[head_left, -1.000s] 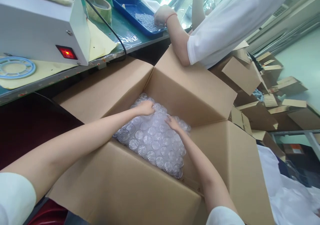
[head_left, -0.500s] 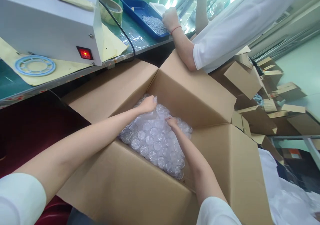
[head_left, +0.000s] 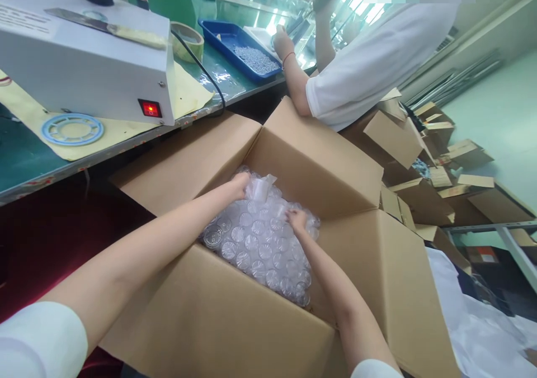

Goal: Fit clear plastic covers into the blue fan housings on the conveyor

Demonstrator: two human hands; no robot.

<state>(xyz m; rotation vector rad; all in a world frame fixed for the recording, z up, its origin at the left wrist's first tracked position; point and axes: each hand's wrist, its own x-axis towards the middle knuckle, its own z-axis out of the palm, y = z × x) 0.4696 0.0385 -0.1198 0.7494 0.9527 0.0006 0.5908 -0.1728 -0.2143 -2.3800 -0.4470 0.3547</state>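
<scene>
A clear plastic bag [head_left: 264, 241] packed with round, see-through discs or lids lies inside an open cardboard box [head_left: 235, 294]. At the bag's far left edge, my left hand [head_left: 240, 184] is closed on the plastic. A loose, whitish fold of the bag [head_left: 264, 187] stands up just right of that hand. My right hand [head_left: 297, 220] pinches the bag near its right side, fingers partly hidden. Both forearms reach over the near flaps of the box.
On the bench stand a white machine [head_left: 104, 76] with a lit red switch, a tape roll [head_left: 188, 41] and a blue tray [head_left: 239, 48] of small pale pieces. A co-worker's arm [head_left: 297, 81] reaches over the far flap. More cardboard boxes [head_left: 423, 199] are piled right.
My hands have moved farther apart, the left one leftward and the right one slightly right and down. A fold of the bag now stands between them. The view has shifted a little.
</scene>
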